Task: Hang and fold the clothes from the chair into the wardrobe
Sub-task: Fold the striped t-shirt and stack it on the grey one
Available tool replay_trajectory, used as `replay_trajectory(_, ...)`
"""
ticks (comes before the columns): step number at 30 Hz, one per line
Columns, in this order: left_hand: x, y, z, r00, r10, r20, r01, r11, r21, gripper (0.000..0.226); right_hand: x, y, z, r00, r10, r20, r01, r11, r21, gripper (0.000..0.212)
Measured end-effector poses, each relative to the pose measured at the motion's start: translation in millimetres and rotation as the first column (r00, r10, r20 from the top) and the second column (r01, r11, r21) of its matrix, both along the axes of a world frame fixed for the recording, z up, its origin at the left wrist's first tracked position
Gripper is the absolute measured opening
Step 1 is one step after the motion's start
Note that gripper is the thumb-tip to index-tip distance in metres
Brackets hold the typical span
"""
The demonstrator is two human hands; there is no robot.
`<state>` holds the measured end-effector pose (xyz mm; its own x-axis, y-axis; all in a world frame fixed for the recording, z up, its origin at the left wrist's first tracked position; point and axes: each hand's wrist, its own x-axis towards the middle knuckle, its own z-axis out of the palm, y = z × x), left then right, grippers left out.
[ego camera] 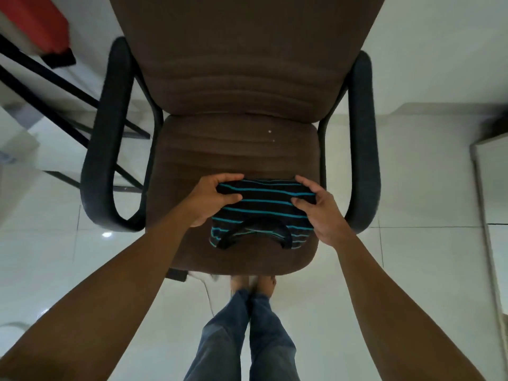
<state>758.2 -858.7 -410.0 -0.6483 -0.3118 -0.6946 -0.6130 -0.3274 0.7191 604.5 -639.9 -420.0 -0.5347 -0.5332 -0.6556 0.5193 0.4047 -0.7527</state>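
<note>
The step looked to be the closing fold of the striped shirt (264, 209) on the chair seat (233, 149). To do it well, both hands should bring the far edge toward the collar together and level, so that the teal stripes line up and the bundle comes out square; a lag on one side would probably skew it. Soft knit tends to slump, so a flat press afterwards would likely help before lifting. On the left, inside the left armrest (104, 138), the left hand (213, 199) pinched the shirt's far left corner, fingers curled over the top of the fold and thumb against its near face. Between the hands the shirt lay on the front part of the seat, folded narrow, its black collar (264, 229) turned toward the person, just inside the seat's front edge. The right hand (319, 215) pinched the far right corner likewise, thumb on the near face. The shirt lay apart from the right armrest (362, 138). No wardrobe could be made out for certain.
</note>
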Motion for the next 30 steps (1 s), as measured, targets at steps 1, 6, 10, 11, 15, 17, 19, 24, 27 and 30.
replay_trajectory(1, -6.4, 1.9, 17.9, 1.0, -0.026, -0.015, 0.026, 1.0, 0.004, 0.049, -3.7, 5.2, 17.3, 1.0, -0.01, -0.008, 0.01, 1.0, -0.013, 0.051)
replay_trajectory(6, -43.5, 24.9, 118.2, 0.975, -0.184, -0.126, 0.178, 0.982, -0.058, 0.062, -21.9, 49.8, 111.1, 0.992, -0.078, -0.101, 0.069, 0.994, -0.085, 0.056)
replay_trajectory(10, -85.4, 71.2, 203.2, 0.919, -0.32, -0.23, 0.293, 0.945, -0.145, 0.066, -40.9, 110.8, 195.1, 0.97, -0.17, -0.173, 0.143, 0.977, -0.158, 0.057)
replay_trajectory(11, -97.3, 86.4, 221.0, 0.904, -0.343, -0.256, 0.313, 0.938, -0.151, 0.067, -45.0, 129.2, 215.1, 0.961, -0.204, -0.189, 0.172, 0.97, -0.171, 0.057)
replay_trajectory(15, -146.6, 169.1, 283.7, 0.827, -0.446, -0.342, 0.391, 0.894, -0.22, 0.07, -59.1, 221.3, 280.7, 0.902, -0.32, -0.289, 0.266, 0.94, -0.211, 0.059)
replay_trajectory(17, -168.6, 225.3, 311.4, 0.771, -0.508, -0.383, 0.438, 0.861, -0.259, 0.071, -62.1, 279.7, 309.1, 0.85, -0.399, -0.344, 0.329, 0.912, -0.244, 0.061)
replay_trajectory(19, -186.1, 289.2, 336.1, 0.711, -0.566, -0.417, 0.485, 0.824, -0.292, 0.073, -60.7, 345.0, 336.7, 0.799, -0.462, -0.385, 0.383, 0.885, -0.265, 0.065)
replay_trajectory(24, -211.3, 472.6, 381.9, 0.539, -0.687, -0.488, 0.605, 0.719, -0.343, 0.072, -34.7, 529.7, 388.4, 0.649, -0.589, -0.482, 0.525, 0.805, -0.278, 0.067)
replay_trajectory(27, -221.3, 581.5, 398.0, 0.42, -0.744, -0.52, 0.674, 0.639, -0.371, 0.073, -5.6, 630.2, 413.8, 0.533, -0.66, -0.53, 0.604, 0.735, -0.308, 0.068)
replay_trajectory(30, -227.7, 685.5, 415.4, 0.293, -0.783, -0.549, 0.733, 0.552, -0.397, 0.076, 26.8, 720.5, 434.5, 0.371, -0.703, -0.607, 0.703, 0.64, -0.311, 0.069)
